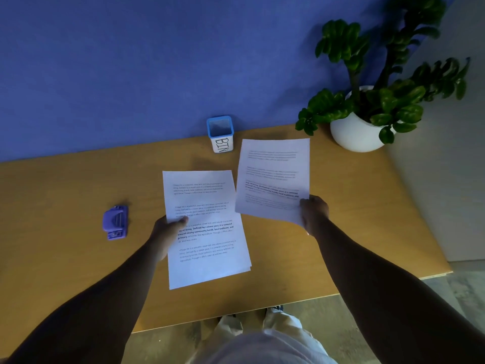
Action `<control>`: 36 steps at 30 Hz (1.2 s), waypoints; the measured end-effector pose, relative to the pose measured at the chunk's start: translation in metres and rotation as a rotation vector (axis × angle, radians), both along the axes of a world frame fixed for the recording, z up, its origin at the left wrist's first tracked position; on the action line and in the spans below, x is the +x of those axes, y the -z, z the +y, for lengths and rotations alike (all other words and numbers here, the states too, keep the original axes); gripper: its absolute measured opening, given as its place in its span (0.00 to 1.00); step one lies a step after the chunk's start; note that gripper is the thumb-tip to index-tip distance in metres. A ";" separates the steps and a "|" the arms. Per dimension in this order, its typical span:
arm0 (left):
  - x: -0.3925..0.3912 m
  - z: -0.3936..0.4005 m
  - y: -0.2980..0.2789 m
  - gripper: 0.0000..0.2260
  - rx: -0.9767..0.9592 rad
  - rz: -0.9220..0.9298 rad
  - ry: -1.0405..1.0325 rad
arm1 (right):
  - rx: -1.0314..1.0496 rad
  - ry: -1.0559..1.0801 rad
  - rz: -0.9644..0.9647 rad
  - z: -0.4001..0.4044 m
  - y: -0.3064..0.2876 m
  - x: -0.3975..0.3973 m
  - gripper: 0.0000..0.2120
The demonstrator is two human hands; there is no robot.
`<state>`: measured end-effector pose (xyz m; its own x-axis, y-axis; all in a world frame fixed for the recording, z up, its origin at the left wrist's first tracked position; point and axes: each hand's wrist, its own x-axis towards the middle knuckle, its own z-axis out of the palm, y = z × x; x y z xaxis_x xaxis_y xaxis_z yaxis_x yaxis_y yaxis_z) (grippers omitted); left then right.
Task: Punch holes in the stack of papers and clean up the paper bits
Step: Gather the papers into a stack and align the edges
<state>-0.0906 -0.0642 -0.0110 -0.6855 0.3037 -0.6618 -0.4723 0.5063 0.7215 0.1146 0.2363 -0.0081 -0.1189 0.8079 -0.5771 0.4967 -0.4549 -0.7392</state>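
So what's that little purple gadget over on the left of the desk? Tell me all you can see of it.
It looks like a small hole punch, purple, seemingly plastic, with a rounded, ridged press lever on top and a flatter base at its near end. It sits flat on the wooden table, apart from the papers and well left of the left hand. Nothing touches it, and no paper is in it.

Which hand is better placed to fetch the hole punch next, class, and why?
Probably the left hand. The hole punch lies on the table just to its left, while the right hand is far across, gripping a separate sheet. The left would first release the stack of papers.
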 end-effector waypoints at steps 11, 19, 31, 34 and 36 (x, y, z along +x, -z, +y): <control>0.014 0.018 -0.007 0.09 0.010 -0.094 0.007 | -0.088 -0.442 -0.013 -0.047 0.000 -0.010 0.06; 0.019 0.021 -0.007 0.21 0.042 -0.135 0.012 | -0.098 -0.651 -0.051 -0.074 0.000 -0.021 0.07; 0.019 0.033 -0.015 0.13 0.210 -0.087 0.079 | -0.160 -0.590 -0.015 -0.072 -0.005 -0.022 0.20; 0.015 0.035 -0.025 0.14 0.290 -0.124 0.146 | -0.171 -0.568 0.061 -0.065 -0.010 -0.022 0.29; 0.011 0.037 -0.030 0.15 0.339 -0.144 0.189 | -0.196 -0.558 0.145 -0.059 -0.015 -0.024 0.33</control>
